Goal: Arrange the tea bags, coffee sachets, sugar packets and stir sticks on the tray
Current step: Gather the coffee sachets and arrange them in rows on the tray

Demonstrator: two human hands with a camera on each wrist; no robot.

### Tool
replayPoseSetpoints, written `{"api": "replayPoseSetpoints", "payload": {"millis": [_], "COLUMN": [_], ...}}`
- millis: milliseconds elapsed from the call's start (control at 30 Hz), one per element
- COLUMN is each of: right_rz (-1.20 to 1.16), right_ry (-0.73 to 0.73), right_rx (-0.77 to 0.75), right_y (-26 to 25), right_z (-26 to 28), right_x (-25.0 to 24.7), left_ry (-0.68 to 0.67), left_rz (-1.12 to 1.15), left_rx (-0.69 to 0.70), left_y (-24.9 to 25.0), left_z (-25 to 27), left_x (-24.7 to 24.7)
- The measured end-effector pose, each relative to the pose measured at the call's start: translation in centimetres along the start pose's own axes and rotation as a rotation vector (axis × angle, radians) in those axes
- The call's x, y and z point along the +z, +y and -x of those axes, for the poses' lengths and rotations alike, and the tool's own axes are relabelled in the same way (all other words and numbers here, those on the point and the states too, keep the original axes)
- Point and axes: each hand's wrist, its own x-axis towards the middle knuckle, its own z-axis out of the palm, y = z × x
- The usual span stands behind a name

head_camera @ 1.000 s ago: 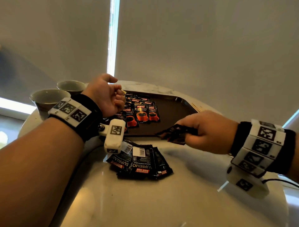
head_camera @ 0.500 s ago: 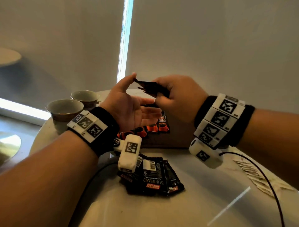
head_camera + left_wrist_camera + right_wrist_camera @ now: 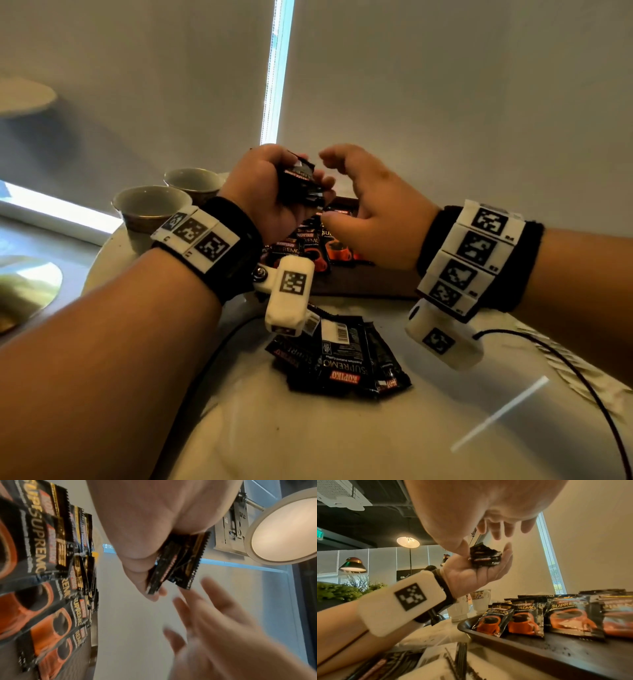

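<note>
My left hand [image 3: 310, 173] is raised over the tray and grips a small stack of black coffee sachets [image 3: 299, 183] between thumb and curled fingers. The left wrist view shows that stack [image 3: 178, 561] too, and so does the right wrist view [image 3: 484, 558]. My right hand [image 3: 334, 187] hovers just right of the stack, fingers loosely spread, holding nothing. More black and orange coffee sachets [image 3: 329, 248] lie in rows on the dark brown tray [image 3: 539, 650]. A loose pile of sachets [image 3: 342, 359] lies on the white table in front of the tray.
Two pale cups [image 3: 150, 209] [image 3: 191, 181] stand left of the tray near the table's edge. Thin white packets [image 3: 555, 356] lie on the table at the right, under my right forearm. A black cable [image 3: 582, 377] trails from the right wrist.
The right hand brought the sachets up from the table and passed them over. The left hand now grips them, and the right hand has let go and opened.
</note>
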Motion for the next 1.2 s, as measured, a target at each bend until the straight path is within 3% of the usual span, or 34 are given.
{"api": "replayPoseSetpoints", "payload": {"millis": [100,233,333,533,733,933,1200], "right_rz": [-0.049,-0.029,0.14,0.384,0.457,0.426,0.39], "right_ry": [-0.082,-0.615,-0.775,-0.894,-1.018,-1.074,-0.977], "right_rx": [0.075,0.196,0.172,0.101,0.081,0.171,0.166], "right_y": [0.1,-0.9,-1.8,-3.2,-2.9,-1.1,0.1], "right_z": [1.3,3.4,4.6,6.1,6.5,7.6,8.4], "right_x": [-1.0,-1.1,-0.3,1.9,2.4,0.9,1.5], "left_ry": [0.09,0.105,0.119,0.151,0.166,0.173,0.157], "left_rz": [-0.034,-0.063,-0.104,-0.085,-0.035,-0.061,-0.15], "left_rx": [0.027,-0.003,0.02,0.137,0.11,0.065,-0.042], "left_y": [0.7,1.3,1.4,1.1,1.1,1.0,0.6], "left_z": [-0.3,-0.5,-0.5,-0.5,-0.4,-0.2,-0.1], "left_x": [-0.8,-1.5,-1.5,-1.5,-1.5,-1.5,-1.5]}}
